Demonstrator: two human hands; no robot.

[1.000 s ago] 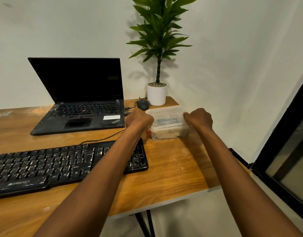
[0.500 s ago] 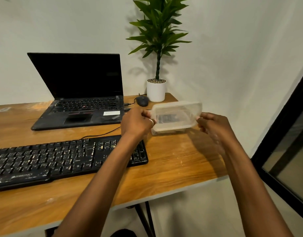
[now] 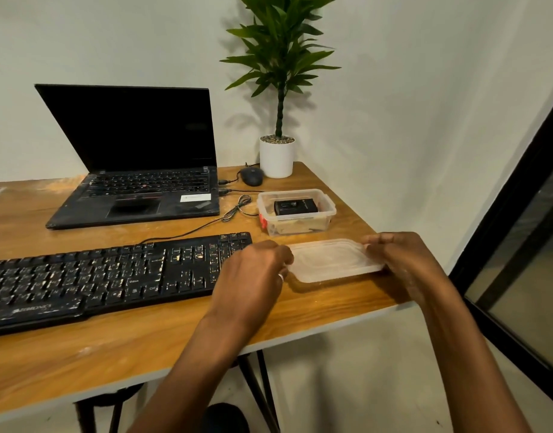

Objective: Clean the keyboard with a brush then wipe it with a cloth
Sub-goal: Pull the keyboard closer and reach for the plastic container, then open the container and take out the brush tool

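Left grip (image 3: 253, 273) pinches one lid (image 3: 331, 259) end; right grip (image 3: 397, 251), the other

Two bare forearms entering from the lower edge of the frame, left hand (image 3: 253, 276) at centre, thin pale ring (image 3: 281, 277) on one of its fingers (image 3: 277, 270), right hand (image 3: 403, 254) at centre right, both wrists uncovered
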